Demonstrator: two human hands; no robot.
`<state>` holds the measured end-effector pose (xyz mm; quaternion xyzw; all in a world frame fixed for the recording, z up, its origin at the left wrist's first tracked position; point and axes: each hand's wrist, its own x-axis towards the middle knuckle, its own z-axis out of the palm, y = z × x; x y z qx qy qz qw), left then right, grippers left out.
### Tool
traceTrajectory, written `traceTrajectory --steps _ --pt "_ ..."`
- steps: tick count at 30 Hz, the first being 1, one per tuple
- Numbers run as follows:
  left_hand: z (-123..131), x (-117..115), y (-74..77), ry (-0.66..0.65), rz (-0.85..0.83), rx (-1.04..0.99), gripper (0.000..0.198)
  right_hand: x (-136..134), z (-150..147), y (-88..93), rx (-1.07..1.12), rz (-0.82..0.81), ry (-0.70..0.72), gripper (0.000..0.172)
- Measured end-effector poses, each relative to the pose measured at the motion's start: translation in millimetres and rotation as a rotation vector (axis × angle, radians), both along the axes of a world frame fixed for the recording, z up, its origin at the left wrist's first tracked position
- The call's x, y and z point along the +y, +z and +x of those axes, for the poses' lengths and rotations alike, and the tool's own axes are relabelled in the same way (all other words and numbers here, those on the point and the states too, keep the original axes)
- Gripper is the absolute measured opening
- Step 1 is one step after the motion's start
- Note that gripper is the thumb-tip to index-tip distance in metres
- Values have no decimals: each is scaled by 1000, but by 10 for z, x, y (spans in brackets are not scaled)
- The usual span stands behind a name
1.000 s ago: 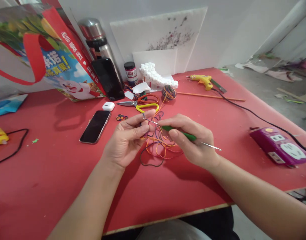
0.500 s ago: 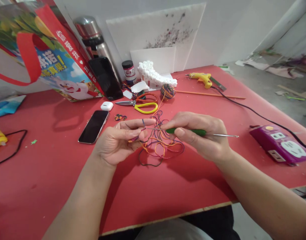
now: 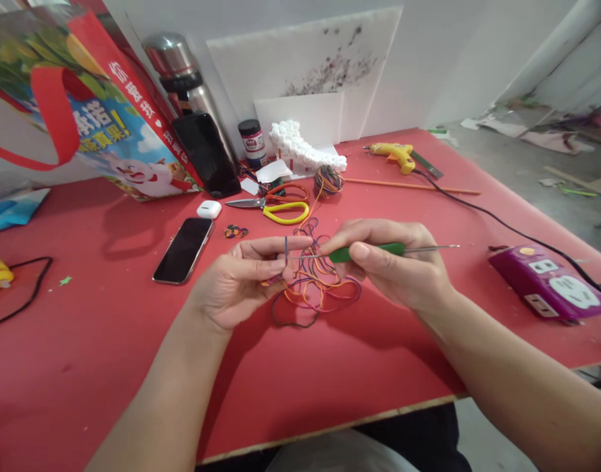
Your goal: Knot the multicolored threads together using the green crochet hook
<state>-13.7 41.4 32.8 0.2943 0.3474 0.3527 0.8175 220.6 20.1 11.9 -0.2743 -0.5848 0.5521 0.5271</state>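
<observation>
My right hand [image 3: 393, 262] is closed around the green handle of a double-ended crochet hook [image 3: 366, 252], whose thin left tip reaches my left fingertips. Between thumb and fingers, my left hand [image 3: 246, 275] pinches a small piece of multicoloured yarn work [image 3: 272, 280], mostly hidden by the fingers. A strand of yarn loops over the stretched left index finger. Beneath and between both hands lies a loose tangle of multicoloured yarn [image 3: 324, 292]. An orange strand runs from it back to a yarn ball [image 3: 328, 181].
Behind the hands lie scissors [image 3: 286, 212], a phone [image 3: 183, 250], a white earbud case [image 3: 209, 210] and a small crocheted piece [image 3: 236, 231]. A yellow glue gun [image 3: 401, 156] trails its cord toward a purple power strip [image 3: 550, 283] at right. A gift bag [image 3: 128, 137] stands back left.
The crochet hook has tilted, its right end rising and shifting left. My left hand has moved slightly right, and the yarn on its index finger sits farther along.
</observation>
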Motion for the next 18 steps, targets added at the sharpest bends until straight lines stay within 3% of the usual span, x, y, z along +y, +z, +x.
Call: traceTrajectory --steps 7,12,18 --pt "296 -139 -32 371 349 157 32 37 -173 -117 143 -162 -117 21" --pt "324 -169 -29 429 479 242 34 91 -171 -102 171 -212 -137 22" --pt "348 -191 -20 447 472 279 35 84 -201 -108 251 -264 -101 21"
